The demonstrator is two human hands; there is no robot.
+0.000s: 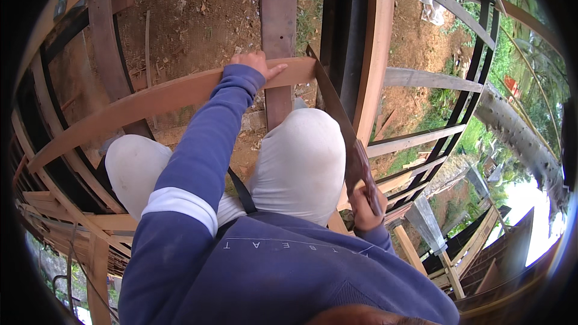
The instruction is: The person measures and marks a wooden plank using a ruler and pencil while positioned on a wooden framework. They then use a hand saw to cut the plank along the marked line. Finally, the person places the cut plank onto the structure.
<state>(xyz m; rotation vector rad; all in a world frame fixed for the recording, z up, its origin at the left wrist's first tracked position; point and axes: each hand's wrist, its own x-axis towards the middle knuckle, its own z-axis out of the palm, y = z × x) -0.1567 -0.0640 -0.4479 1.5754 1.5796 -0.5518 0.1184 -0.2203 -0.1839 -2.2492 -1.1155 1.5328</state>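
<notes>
Bare soil (198,24) strewn with wood chips below an open timber frame, greenery off to the right. Reddish board (174,91) lying slantwise across a dark beam (279,18), right end just beyond it. Left hand (256,63) holding the board at the crossing, fingers bent over the far edge, thumb stretched toward the right end; fingertips out of sight. Right hand (365,206) wrapped around the handle of a handsaw (335,105), blade against the board's right end, tip poking past the far edge. Depth of any cut: cannot tell. Likely best practice: bear down firmly over the beam, thumb well clear of the teeth; line up wrist, elbow and blade; use long, light, even strokes; ease off near the finish to avoid splintering. Mind the right knee (307,150), close beside the blade.
</notes>
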